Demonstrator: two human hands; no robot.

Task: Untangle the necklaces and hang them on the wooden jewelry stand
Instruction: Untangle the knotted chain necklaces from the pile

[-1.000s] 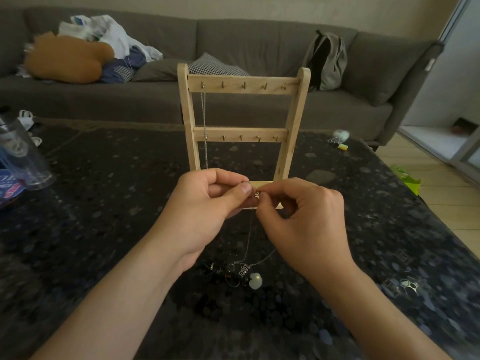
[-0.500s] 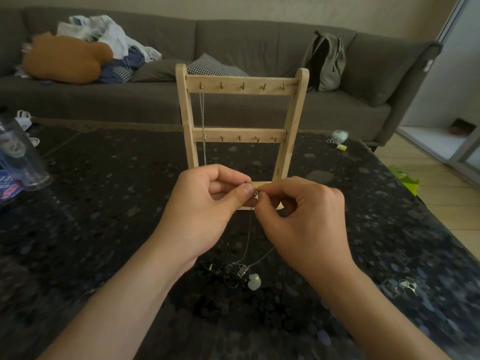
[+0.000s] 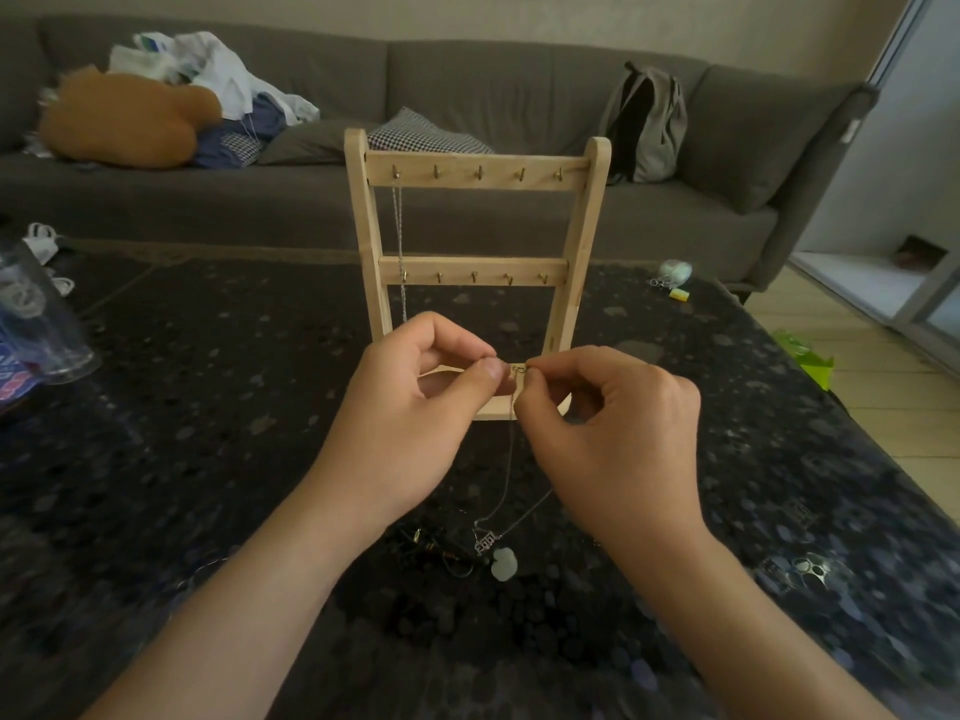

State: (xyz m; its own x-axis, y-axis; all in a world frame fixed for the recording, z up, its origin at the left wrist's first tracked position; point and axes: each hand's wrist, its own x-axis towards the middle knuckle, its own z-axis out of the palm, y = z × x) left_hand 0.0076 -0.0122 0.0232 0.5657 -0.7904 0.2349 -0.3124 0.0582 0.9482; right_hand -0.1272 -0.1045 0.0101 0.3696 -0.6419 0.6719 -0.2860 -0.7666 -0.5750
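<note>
A wooden jewelry stand (image 3: 475,179) with two rows of small hooks stands on the dark table. One silver chain (image 3: 400,241) hangs from its top left hook. My left hand (image 3: 410,413) and my right hand (image 3: 608,433) meet in front of the stand's base, each pinching an end of a thin silver necklace (image 3: 511,459) near its clasp. The chain drops down to a small silver pendant (image 3: 487,544) on the table. Beside that pendant lie a pale green stone pendant (image 3: 503,563) and a dark tangled cord necklace (image 3: 441,550).
A clear plastic bottle (image 3: 36,314) lies at the table's left edge. Small trinkets (image 3: 672,275) sit at the far right of the table. A grey sofa (image 3: 467,85) with clothes, a cushion and a backpack runs behind. Metal pieces (image 3: 810,569) lie right of my right arm.
Both hands have stayed in front of the stand's base, pinching the chain ends; the fingers shifted only slightly at the clasp.
</note>
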